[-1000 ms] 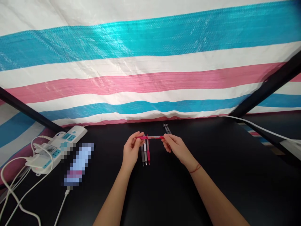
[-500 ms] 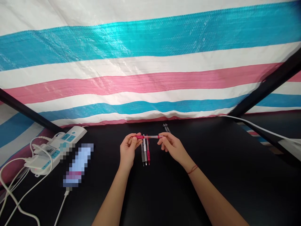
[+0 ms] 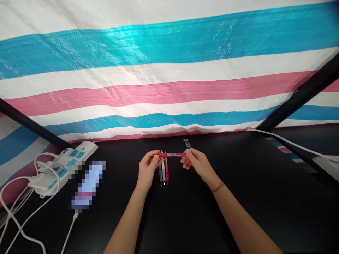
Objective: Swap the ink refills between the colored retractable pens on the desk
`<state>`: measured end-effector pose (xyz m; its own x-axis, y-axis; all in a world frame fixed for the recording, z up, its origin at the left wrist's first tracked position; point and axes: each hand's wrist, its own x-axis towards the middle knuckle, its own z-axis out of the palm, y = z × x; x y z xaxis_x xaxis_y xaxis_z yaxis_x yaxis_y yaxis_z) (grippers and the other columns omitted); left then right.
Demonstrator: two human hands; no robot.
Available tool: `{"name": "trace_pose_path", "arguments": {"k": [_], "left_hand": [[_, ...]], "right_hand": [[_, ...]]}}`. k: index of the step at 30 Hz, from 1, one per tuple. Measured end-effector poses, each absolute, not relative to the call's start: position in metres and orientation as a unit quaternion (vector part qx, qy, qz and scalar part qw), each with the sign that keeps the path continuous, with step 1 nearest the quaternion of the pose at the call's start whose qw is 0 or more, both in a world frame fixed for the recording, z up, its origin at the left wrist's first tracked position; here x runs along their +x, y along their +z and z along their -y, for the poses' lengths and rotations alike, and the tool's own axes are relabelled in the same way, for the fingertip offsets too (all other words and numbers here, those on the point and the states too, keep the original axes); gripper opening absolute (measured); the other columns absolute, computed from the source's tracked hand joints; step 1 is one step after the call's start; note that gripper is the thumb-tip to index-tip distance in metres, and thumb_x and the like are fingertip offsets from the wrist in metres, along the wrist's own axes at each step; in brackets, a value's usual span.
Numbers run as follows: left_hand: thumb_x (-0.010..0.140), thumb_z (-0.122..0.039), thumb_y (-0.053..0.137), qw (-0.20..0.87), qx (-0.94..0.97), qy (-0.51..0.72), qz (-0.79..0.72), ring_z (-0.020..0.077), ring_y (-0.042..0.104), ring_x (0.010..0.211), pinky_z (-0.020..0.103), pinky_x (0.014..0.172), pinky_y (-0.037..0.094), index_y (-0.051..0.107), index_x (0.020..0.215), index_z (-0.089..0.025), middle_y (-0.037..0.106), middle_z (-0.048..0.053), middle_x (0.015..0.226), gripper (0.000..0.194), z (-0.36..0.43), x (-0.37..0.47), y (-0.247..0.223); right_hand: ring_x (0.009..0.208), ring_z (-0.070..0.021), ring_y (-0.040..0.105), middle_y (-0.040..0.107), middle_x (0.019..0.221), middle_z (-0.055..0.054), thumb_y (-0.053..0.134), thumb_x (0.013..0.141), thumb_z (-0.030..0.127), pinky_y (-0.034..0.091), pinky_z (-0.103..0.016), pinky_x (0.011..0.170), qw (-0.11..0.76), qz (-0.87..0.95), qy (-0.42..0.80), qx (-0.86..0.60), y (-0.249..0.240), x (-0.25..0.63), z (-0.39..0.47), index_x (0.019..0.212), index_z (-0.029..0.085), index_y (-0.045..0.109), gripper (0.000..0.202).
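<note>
A slim pink pen (image 3: 173, 155) with a clear barrel is held level between my two hands. My left hand (image 3: 148, 165) pinches its solid pink end, and my right hand (image 3: 196, 160) pinches the other end. Beneath and just in front of it, three pens lie side by side on the black table: a dark grey pen (image 3: 160, 174), a white and grey pen (image 3: 163, 173) and a pink pen (image 3: 167, 174). Their far ends are partly behind the held pen and my left fingers. Behind my right hand lies a dark clear pen-like item (image 3: 186, 143), partly hidden.
On the left of the black table (image 3: 169, 218) is a white power strip (image 3: 50, 180) with plugs and tangled white cables. Near it lies a blurred-out phone (image 3: 88, 185) on a charging cable. A striped tarp (image 3: 169, 91) hangs behind, with black frame bars at both sides.
Both hands have shifted slightly to the right with the pen. More of its pink end near my left hand shows, and pink now shows by my right fingers.
</note>
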<state>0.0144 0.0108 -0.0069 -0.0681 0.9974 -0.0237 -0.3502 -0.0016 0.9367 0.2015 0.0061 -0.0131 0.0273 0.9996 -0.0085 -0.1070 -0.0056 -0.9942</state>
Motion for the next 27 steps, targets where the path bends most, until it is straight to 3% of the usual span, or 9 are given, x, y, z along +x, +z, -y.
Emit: {"name": "trace_pose_path", "arguments": {"k": [5, 11, 16, 21, 25, 27], "left_hand": [[0.061, -0.041, 0.078, 0.568, 0.382, 0.589, -0.431, 0.0167, 0.067, 0.079, 0.037, 0.085, 0.055, 0.066, 0.083, -0.016, 0.065, 0.0, 0.074, 0.035, -0.0106, 0.0151, -0.0065], [0.06, -0.04, 0.078, 0.571, 0.38, 0.582, -0.437, 0.0179, 0.068, 0.076, 0.04, 0.086, 0.054, 0.067, 0.084, -0.015, 0.066, 0.002, 0.074, 0.037, -0.0103, 0.0142, -0.0034], [0.058, -0.039, 0.08, 0.577, 0.362, 0.585, -0.441, 0.0169, 0.068, 0.075, 0.039, 0.086, 0.054, 0.067, 0.082, -0.014, 0.065, 0.001, 0.072, 0.037, -0.0105, 0.0144, -0.0039], [0.059, -0.039, 0.079, 0.582, 0.365, 0.578, -0.441, 0.017, 0.068, 0.074, 0.04, 0.085, 0.054, 0.067, 0.083, -0.014, 0.065, 0.002, 0.074, 0.036, -0.0101, 0.0148, -0.0055], [0.06, -0.039, 0.079, 0.581, 0.363, 0.578, -0.443, 0.0167, 0.067, 0.075, 0.04, 0.085, 0.054, 0.067, 0.083, -0.014, 0.064, 0.002, 0.073, 0.036, -0.0105, 0.0147, -0.0069], [0.06, -0.038, 0.079, 0.583, 0.358, 0.581, -0.441, 0.0165, 0.067, 0.075, 0.039, 0.085, 0.054, 0.067, 0.083, -0.014, 0.064, 0.001, 0.073, 0.036, -0.0108, 0.0148, -0.0075]], "right_hand": [[0.064, -0.0167, 0.065, 0.064, 0.072, -0.001, 0.067, 0.071, 0.05, 0.048, -0.024, 0.048, 0.57, 0.471, 0.491, -0.46, -0.0101, 0.2049, -0.0063, 0.088, 0.02, 0.057, 0.036], [0.044, -0.0105, 0.052, 0.06, 0.057, 0.0, 0.058, 0.076, 0.056, 0.039, -0.023, 0.04, 0.527, 0.482, 0.498, -0.491, -0.0073, 0.2062, -0.0056, 0.068, 0.018, 0.057, 0.039], [0.06, -0.0147, 0.059, 0.064, 0.072, -0.001, 0.065, 0.073, 0.048, 0.044, -0.025, 0.045, 0.55, 0.488, 0.493, -0.465, -0.0099, 0.2072, -0.0062, 0.089, 0.02, 0.057, 0.033], [0.048, -0.0111, 0.054, 0.061, 0.062, 0.0, 0.058, 0.078, 0.051, 0.039, -0.023, 0.042, 0.519, 0.498, 0.489, -0.493, -0.0091, 0.2067, -0.0047, 0.077, 0.019, 0.055, 0.033], [0.072, -0.0171, 0.064, 0.066, 0.086, -0.004, 0.066, 0.074, 0.046, 0.047, -0.026, 0.052, 0.544, 0.513, 0.472, -0.467, -0.0072, 0.2063, -0.0034, 0.09, 0.021, 0.056, 0.031], [0.066, -0.0158, 0.063, 0.066, 0.085, -0.004, 0.063, 0.075, 0.048, 0.045, -0.025, 0.049, 0.536, 0.502, 0.483, -0.478, -0.008, 0.2062, -0.0037, 0.09, 0.021, 0.056, 0.032]]}}
